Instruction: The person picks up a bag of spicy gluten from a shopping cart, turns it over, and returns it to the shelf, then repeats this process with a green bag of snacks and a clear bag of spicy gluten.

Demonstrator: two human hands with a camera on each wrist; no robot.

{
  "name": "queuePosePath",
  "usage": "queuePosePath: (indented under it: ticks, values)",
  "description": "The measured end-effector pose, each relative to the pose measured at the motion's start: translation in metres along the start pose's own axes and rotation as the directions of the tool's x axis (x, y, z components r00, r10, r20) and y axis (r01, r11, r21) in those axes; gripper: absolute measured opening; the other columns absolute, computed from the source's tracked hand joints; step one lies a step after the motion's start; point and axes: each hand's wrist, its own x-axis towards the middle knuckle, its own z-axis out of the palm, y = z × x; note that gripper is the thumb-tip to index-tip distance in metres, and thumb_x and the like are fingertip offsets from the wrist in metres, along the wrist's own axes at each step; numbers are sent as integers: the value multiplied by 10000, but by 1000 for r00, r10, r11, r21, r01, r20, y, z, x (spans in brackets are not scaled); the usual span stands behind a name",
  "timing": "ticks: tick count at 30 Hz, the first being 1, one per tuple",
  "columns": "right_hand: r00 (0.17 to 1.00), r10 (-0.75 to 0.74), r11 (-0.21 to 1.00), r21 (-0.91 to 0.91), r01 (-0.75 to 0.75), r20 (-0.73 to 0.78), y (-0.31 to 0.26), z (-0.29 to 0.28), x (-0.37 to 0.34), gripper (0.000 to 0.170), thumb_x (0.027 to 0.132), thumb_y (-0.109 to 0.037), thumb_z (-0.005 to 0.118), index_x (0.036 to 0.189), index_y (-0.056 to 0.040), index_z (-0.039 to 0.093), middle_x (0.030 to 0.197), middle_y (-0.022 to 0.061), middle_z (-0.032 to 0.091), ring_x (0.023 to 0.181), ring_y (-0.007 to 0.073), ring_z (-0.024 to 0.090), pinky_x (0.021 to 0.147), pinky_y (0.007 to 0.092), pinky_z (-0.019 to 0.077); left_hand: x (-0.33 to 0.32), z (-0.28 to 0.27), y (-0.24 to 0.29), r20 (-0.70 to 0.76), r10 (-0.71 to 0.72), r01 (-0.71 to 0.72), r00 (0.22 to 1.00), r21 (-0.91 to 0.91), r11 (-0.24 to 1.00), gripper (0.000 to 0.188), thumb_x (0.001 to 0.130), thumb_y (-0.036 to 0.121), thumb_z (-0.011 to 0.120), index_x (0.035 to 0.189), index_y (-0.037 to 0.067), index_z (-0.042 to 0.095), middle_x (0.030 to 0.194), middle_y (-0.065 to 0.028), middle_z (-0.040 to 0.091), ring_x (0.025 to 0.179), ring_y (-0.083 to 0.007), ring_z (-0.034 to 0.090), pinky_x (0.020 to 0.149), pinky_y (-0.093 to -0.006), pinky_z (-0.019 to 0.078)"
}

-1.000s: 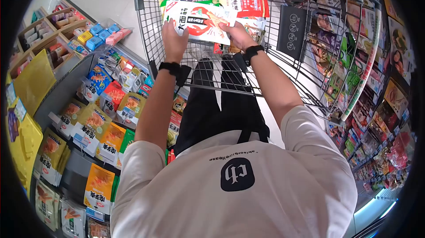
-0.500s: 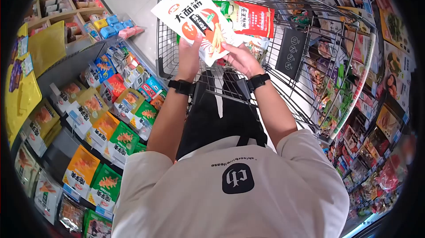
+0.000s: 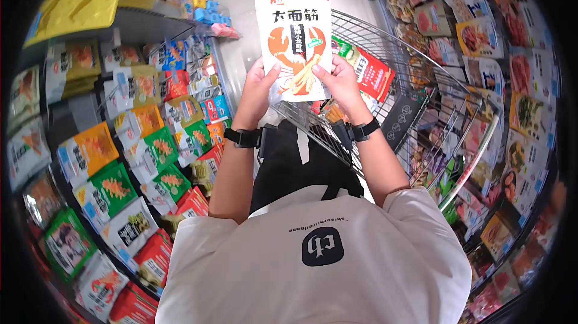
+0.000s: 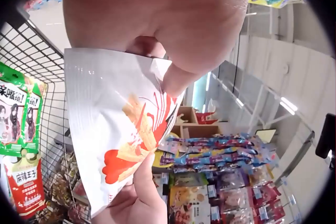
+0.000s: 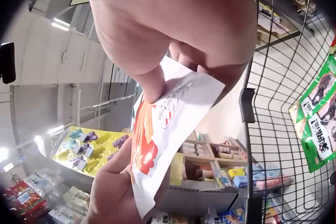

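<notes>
Pouch (image 3: 293, 41): held up near the cart (image 3: 404, 118).
Left grip (image 3: 259, 90): clasped on pouch's lower left edge.
Right grip (image 3: 344, 86): clasped on pouch's lower right edge.
Cart contents: red pack (image 3: 374, 75) included.

Smooth, faintly glossy plastic packet (image 3: 293, 41), upper centre
Matt cloth shirt (image 3: 313, 285), bottom; metal-wire cart (image 3: 355, 30), right; yellow plastic display (image 3: 72, 5), upper left.

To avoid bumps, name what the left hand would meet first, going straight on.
The white packet the left hand pinches; beyond it, over the floor, the way looks free, though depth is unclear.
</notes>
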Motion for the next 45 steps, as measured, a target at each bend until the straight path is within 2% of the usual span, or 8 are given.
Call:
queuePosePath:
  ticks: [5,12,14,17,24,30,37,45]
  values:
    - [990,-11,996,-87,23,137,-23,54,-9,221,884,-38,633,1075,56,573,970,108,690,813,102,655,737,240,535,-49,-6,35,-153,236,-217,960,132,967,336,972,84,482,1284,-25,424,1217,-101,572,1075,-132,562,915,-287,459]
    - [889,19,991,-124,43,458,-38,144,-25,215,933,-137,593,1046,46,593,954,93,688,796,84,650,699,227,525,-142,-36,87,-252,449,-458,857,24,889,341,980,81,464,1298,-31,412,1237,-103,556,1100,-136,543,954,-296,433]
    - [853,36,986,-157,54,520,-43,174,-35,219,942,-147,578,1048,43,599,953,85,687,788,84,650,686,225,522,-171,-41,103,-307,465,-492,831,-15,870,343,978,67,463,1299,-40,410,1249,-106,548,1106,-137,540,963,-298,426]
    - [834,144,989,-94,-110,532,-43,220,-62,234,941,-157,576,1060,43,604,959,101,688,777,104,661,694,239,533,-213,-57,120,-355,556,-557,751,111,823,335,967,82,503,1269,-47,434,1227,-119,571,1075,-140,568,929,-302,459]
    - [718,250,966,-219,-139,649,-20,302,-108,227,938,-161,582,1049,36,607,954,89,689,809,99,656,741,231,524,-312,-91,139,-507,588,-618,630,131,775,307,965,97,519,1239,-35,475,1181,-98,609,1035,-114,576,913,-275,446]
    - [576,300,953,-262,-151,760,-8,367,-151,237,938,-167,584,1060,35,601,988,91,681,812,91,650,744,233,522,-381,-105,140,-627,629,-665,460,227,712,300,965,136,532,1210,-35,502,1161,-91,619,1010,-104,578,891,-271,451]
    - [350,357,934,-325,-149,866,10,426,-189,259,932,-172,596,1072,45,595,971,93,684,779,89,654,703,226,525,-447,-104,141,-730,656,-724,191,346,597,327,965,147,536,1223,-48,485,1161,-106,617,999,-119,590,873,-267,462]
    - [84,415,909,-411,-65,906,26,469,-212,258,926,-167,602,1060,54,613,917,75,689,753,59,628,663,207,492,-487,-76,133,-807,583,-650,-92,493,579,332,966,156,527,1236,-30,480,1168,-112,615,1014,-134,585,892,-279,448]
